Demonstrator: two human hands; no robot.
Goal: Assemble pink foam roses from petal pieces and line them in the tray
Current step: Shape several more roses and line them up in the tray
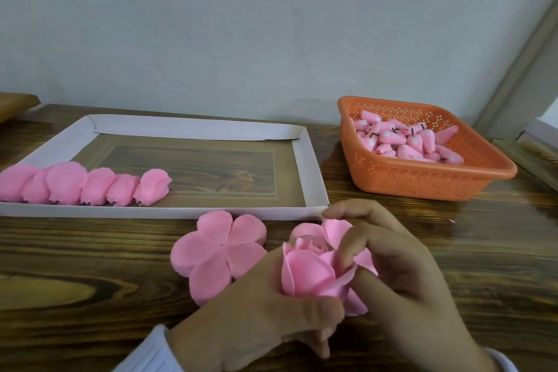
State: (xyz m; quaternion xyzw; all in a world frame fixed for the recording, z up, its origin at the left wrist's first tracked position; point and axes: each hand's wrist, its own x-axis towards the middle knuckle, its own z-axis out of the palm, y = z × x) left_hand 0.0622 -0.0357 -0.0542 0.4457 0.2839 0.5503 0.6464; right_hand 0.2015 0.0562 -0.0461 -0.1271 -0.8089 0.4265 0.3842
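A half-built pink foam rose (311,273) sits low in the middle of the view. My left hand (253,323) grips it from below, thumb across its base. My right hand (401,275) pinches one of its outer petals between thumb and forefinger. A stack of flat five-lobed pink petal pieces (219,254) lies on the table just left of the rose. Several finished roses (87,184) stand in a row along the front left of the white cardboard tray (311,172).
An orange perforated basket (422,181) at the right holds several pink foam bud cores (407,142). The dark wooden table (75,266) meets a pale wall behind. A wooden object (15,103) sits at the far left edge.
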